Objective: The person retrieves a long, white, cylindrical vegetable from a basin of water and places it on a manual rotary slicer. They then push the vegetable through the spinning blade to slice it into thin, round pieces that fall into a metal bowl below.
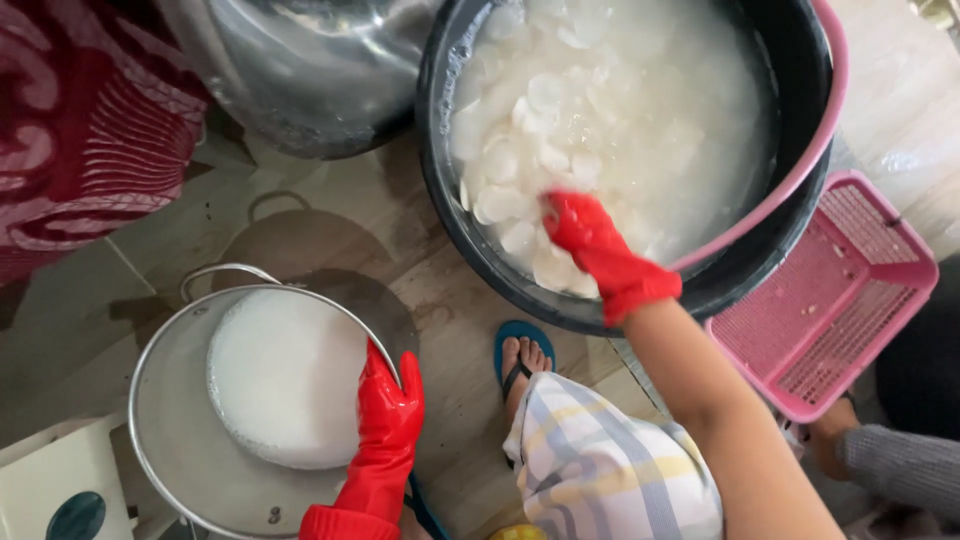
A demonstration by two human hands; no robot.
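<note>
The right hand (590, 240), in a red rubber glove, dips into the black tub (470, 235) of cloudy water, fingers curled among pale round slices (545, 100); the left hand (390, 405), gloved alike, lies with fingers together on the rim of a metal pot (165, 440) holding milky liquid; both vessels stand on the floor; a pink basket (830, 300) sits just right of the tub.

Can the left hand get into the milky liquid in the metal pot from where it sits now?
Probably yes. The left hand rests on the metal pot rim, right beside the milky liquid, with the pot uncovered.
</note>
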